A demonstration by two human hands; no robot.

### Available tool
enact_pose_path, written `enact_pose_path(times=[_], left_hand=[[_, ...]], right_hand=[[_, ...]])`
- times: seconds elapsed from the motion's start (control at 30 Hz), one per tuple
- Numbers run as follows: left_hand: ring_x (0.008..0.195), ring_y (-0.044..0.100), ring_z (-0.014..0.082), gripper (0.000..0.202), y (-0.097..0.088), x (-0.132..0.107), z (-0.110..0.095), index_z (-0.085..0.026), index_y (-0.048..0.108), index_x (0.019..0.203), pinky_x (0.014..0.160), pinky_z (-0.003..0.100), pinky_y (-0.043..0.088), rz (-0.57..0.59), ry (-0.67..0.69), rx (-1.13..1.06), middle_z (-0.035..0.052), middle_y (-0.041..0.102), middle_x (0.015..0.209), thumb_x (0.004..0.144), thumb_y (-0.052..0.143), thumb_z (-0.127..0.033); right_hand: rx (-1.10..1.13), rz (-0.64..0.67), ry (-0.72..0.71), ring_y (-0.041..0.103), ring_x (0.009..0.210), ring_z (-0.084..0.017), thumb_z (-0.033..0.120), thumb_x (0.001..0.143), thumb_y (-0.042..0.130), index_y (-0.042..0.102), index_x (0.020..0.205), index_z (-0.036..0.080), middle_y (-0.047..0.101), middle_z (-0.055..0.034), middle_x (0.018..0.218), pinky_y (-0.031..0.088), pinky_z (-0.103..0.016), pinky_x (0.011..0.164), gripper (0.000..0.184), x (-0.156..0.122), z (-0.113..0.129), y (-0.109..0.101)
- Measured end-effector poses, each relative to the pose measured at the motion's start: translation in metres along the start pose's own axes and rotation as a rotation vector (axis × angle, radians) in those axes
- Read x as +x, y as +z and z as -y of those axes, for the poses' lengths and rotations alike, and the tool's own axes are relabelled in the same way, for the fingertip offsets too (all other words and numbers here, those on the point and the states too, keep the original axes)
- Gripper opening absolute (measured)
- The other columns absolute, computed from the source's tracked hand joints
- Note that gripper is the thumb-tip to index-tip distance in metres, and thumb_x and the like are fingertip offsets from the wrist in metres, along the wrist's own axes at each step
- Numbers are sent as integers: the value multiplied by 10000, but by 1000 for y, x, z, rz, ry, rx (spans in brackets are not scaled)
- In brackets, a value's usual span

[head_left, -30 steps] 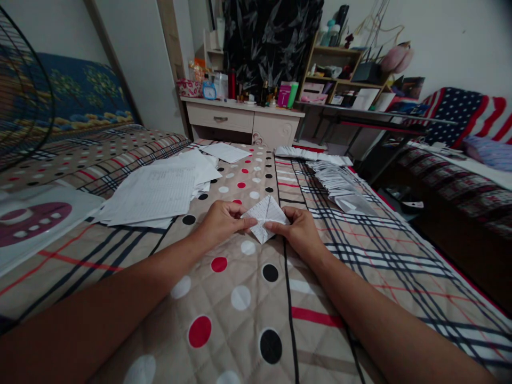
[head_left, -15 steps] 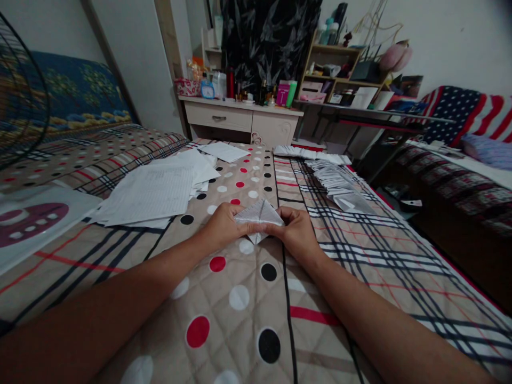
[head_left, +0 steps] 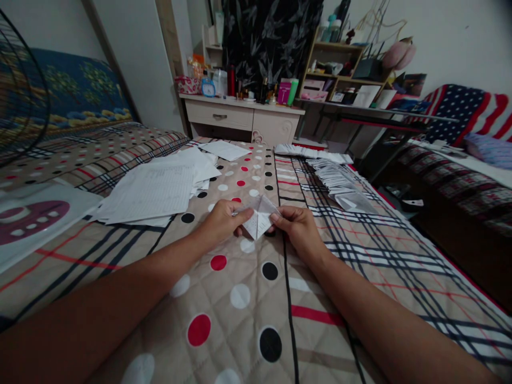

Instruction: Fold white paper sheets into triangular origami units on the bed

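Note:
A small folded sheet of paper [head_left: 259, 217], pale with faint print and crease lines meeting near its middle, is held just above the dotted bedspread [head_left: 240, 296]. My left hand [head_left: 224, 217] pinches its left side, thumb on top and fingers beneath. On the opposite side, my right hand [head_left: 298, 224] grips the paper's right corner between thumb and fingers. Both hands are closed on the same piece, thumbs a little apart. Some fingertips are hidden under the paper.
Loose printed sheets [head_left: 150, 189] lie in a pile to the left, beside a white plastic bag [head_left: 76, 208]. On the right rest a row of folded paper pieces [head_left: 340, 184] and a long paper strip [head_left: 314, 153]. A fan [head_left: 24, 85] stands far left.
The paper has opened from a flatter triangle into a diamond with its inner creases showing. My thumbs have moved apart and up onto its face.

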State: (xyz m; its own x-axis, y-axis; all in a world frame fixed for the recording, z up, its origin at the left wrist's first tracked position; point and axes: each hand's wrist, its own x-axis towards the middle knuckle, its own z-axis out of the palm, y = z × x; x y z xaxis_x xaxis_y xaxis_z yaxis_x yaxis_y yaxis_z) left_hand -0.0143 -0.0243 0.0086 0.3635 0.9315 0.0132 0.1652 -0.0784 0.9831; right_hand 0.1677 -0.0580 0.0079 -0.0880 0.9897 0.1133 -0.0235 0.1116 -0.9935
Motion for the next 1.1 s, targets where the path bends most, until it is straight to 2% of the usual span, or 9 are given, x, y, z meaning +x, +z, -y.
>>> enact_pose_path(times=[0.13, 0.23, 0.43, 0.53, 0.63, 0.73, 0.87, 1.0, 1.1], left_hand=[[515, 662, 177, 561, -3, 1, 2, -95, 638, 773, 403, 199, 358, 128, -98, -87, 98, 687, 587, 824, 522, -642], [479, 662, 177, 644, -6, 1, 1, -98, 614, 754, 392, 188, 333, 200, -123, -71, 106, 681, 550, 833, 434, -711], [335, 556, 126, 562, -7, 0, 0, -137, 561, 722, 358, 187, 311, 136, -131, -2, 17, 599, 420, 819, 492, -687], [389, 603, 119, 501, -6, 0, -1, -139, 540, 685, 373, 172, 279, 197, -98, 8, 37, 633, 466, 878, 475, -597], [415, 620, 123, 464, -8, -1, -2, -139, 540, 688, 377, 168, 275, 265, -98, -12, 49, 653, 492, 880, 499, -560], [364, 577, 122, 477, -10, -1, -4, -137, 572, 717, 345, 168, 272, 280, -134, -35, 37, 638, 463, 817, 565, -604], [263, 452, 98, 555, -11, 0, -5, -149, 571, 607, 299, 184, 292, 277, -184, -18, 4, 560, 372, 742, 589, -687], [229, 340, 60, 623, -10, -2, -5, -153, 557, 507, 299, 188, 242, 293, -134, -68, -12, 474, 305, 756, 535, -724], [256, 351, 59, 638, -4, -5, -7, -154, 557, 479, 342, 199, 271, 311, -121, -179, 1, 473, 305, 764, 532, -724]], right_hand=[[37, 4, 47, 538, 522, -118, 339, 730, 690, 667, 631, 157, 625, -14, 537, 407, -236, 556, 209, 2, 0, -2], [30, -18, 52, 516, 475, -107, 340, 744, 685, 663, 642, 153, 613, -10, 506, 372, -226, 511, 214, 2, 0, -5], [85, -70, 36, 500, 425, -98, 342, 706, 716, 681, 757, 147, 610, 11, 516, 350, -219, 464, 205, 2, -1, -5], [88, -157, -5, 485, 416, -94, 338, 698, 719, 677, 776, 153, 598, 22, 518, 347, -220, 452, 205, 3, 0, -4], [80, -222, -49, 479, 419, -96, 341, 712, 709, 668, 776, 166, 589, 27, 529, 359, -229, 453, 190, 3, 2, -3], [65, -273, -93, 487, 431, -104, 324, 714, 707, 663, 776, 170, 606, 16, 566, 365, -240, 445, 171, 2, 5, -2], [66, -328, -102, 487, 441, -115, 311, 704, 713, 660, 811, 181, 610, 11, 579, 378, -251, 443, 177, 1, 7, -2], [84, -327, -86, 471, 455, -114, 340, 710, 709, 652, 822, 191, 604, 11, 611, 378, -253, 449, 195, 2, 5, -3], [164, -302, -102, 486, 484, -117, 422, 766, 660, 645, 836, 193, 600, 4, 647, 392, -253, 468, 239, 4, 4, -3]])
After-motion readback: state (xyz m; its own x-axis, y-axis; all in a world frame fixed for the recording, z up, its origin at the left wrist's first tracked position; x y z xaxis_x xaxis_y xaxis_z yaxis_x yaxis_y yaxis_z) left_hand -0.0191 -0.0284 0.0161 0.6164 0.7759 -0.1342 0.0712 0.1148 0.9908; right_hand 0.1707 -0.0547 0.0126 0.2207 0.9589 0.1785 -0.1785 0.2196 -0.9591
